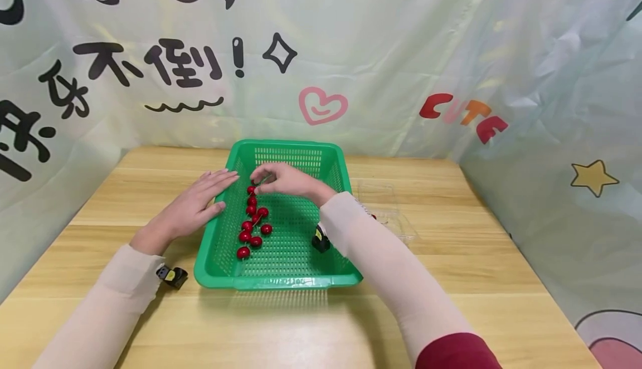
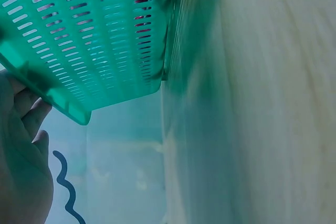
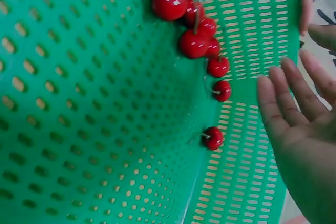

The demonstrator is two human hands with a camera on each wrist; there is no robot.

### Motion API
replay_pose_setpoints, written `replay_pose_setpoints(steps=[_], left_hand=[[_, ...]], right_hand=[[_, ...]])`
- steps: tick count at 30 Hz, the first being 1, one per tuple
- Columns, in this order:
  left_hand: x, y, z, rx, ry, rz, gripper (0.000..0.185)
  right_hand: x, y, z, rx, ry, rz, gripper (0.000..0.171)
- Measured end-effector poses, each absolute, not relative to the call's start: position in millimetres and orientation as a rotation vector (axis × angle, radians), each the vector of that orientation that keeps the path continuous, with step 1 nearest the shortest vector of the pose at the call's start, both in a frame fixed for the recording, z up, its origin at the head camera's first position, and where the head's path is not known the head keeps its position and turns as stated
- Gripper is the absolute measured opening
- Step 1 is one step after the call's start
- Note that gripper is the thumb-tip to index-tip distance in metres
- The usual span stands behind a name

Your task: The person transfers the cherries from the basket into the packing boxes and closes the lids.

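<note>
A green perforated plastic basket point(image 1: 278, 283) stands on the table, with several red cherries point(image 1: 256, 241) strung along its left side. My left hand point(image 1: 193, 202) rests on the basket's left rim with its fingers straight; in the left wrist view the fingers point(image 2: 32, 114) touch the rim's underside. Over the far left part of the basket is my right hand point(image 1: 283, 180), fingers loosely bent, just above the farthest cherries. In the right wrist view my right hand point(image 3: 310, 114) has nothing visible in it, and a lone cherry point(image 3: 213, 138) with a stem lies apart from the others.
A clear plastic box point(image 1: 393, 221) lies right of the basket, partly hidden by my right sleeve, with a bit of red showing there. A printed cloth point(image 1: 381, 68) hangs behind the wooden table point(image 1: 281, 335) and along its sides.
</note>
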State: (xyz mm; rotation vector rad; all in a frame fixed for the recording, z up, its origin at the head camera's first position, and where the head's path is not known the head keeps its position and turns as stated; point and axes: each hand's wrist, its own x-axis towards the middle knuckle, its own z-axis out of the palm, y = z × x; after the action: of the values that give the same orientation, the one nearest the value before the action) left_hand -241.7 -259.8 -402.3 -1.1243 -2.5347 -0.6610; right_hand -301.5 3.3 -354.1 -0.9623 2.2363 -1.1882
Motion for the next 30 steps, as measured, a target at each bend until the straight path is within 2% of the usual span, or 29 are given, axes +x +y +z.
replay_pose_setpoints(steps=[10,18,30], left_hand=[[-243,-260,-407,-1.135,-2.525,-0.649,0.055],[-241,-260,-408,-1.123,-2.535,-0.661,0.055],[-241,-259,-404,-1.118,-2.526,-0.680,0.054]], right_hand=[[-300,-1,-376,-0.854,2.141,-1.099,0.044],[-299,-3,-384,-0.773,2.191,-1.013,0.040],[-300,-6,-388,-0.787,2.275,-0.928,0.030]])
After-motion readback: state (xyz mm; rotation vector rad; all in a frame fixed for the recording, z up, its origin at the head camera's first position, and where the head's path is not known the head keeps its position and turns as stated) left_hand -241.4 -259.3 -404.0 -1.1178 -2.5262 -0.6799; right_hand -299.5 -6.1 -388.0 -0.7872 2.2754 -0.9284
